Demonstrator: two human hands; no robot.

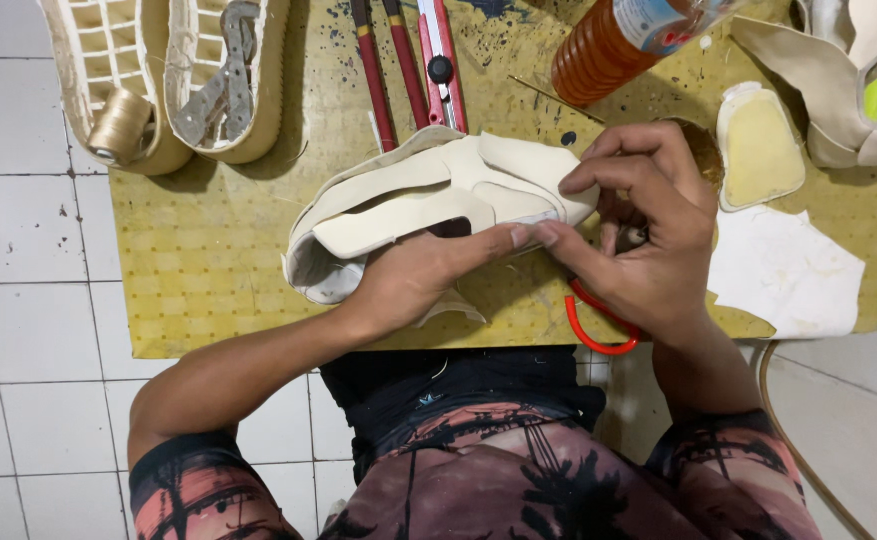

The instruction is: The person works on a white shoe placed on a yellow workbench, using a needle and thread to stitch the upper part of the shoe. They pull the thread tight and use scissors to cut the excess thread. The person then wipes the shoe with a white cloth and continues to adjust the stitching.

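A cream shoe upper (428, 195) lies on its side across the yellow worktable (208, 260). My left hand (423, 275) grips it from below, thumb stretched along its lower edge. At the toe end, my right hand (648, 225) pinches the upper between thumb and forefinger. A red loop handle (598, 325), apparently of scissors, pokes out under my right palm; whether the hand holds that tool is hidden.
Two cream soles (173, 70) and a thread spool (118, 125) sit at the back left. Red-handled tools and a utility knife (438, 60) lie behind the shoe. An orange bottle (608, 45), a yellow insole piece (758, 145), white cloth (783, 270) and another upper (848, 80) crowd the right.
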